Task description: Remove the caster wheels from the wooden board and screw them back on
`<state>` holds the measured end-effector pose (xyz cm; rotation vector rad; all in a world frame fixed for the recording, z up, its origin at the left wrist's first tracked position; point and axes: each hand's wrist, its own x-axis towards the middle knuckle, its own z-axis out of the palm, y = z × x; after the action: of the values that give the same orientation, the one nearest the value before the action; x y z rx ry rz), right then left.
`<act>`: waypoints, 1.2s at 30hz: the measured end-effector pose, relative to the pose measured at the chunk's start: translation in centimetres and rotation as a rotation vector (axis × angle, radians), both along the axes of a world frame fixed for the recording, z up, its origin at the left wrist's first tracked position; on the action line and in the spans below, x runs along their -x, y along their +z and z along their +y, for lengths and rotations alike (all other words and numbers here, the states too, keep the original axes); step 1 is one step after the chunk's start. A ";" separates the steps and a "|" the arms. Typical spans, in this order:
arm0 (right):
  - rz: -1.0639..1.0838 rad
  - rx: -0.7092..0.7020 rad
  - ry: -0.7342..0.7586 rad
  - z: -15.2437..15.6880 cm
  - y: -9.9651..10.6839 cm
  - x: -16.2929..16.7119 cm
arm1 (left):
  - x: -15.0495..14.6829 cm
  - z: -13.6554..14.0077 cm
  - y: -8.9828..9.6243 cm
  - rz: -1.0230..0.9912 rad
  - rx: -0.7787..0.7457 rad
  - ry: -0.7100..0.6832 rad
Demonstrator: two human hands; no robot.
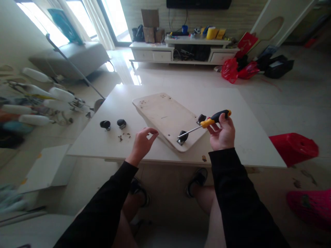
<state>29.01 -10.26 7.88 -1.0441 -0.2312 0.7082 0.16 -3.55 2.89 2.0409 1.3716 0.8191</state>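
Note:
My right hand [222, 132] grips a screwdriver [209, 122] with a yellow and black handle. Its shaft points left, and the tip is over a black caster wheel [183, 135] at the near corner of a pale board [165, 115]. Another caster [202, 119] sits on the board's right corner. My left hand [143, 142] is beside the board's near left edge, thumb and forefinger pinched together; anything between them is too small to make out. Left of it lie several screws [124, 136] and two loose casters, one [104, 124] farther left and one [121, 123] nearer.
The board lies on a white table [232, 103]. A red stool or bucket [294, 148] stands off the table's right end. Across the room is a white TV cabinet [150, 55] with boxes and tools on it. Red bags [230, 70] rest on the floor.

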 end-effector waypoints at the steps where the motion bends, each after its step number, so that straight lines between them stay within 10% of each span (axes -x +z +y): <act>1: -0.015 -0.011 0.000 0.0 0.1 0.4 | -0.6 -0.4 0.2 -0.017 0.009 -0.021; 36: -0.145 -0.113 0.005 1.4 -1.8 2.2 | -3.5 -1.3 0.1 -0.295 -0.286 -0.079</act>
<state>26.77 -8.87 6.12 -0.9882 -0.3950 0.6169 3.63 -4.83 3.01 2.0621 1.0535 1.2835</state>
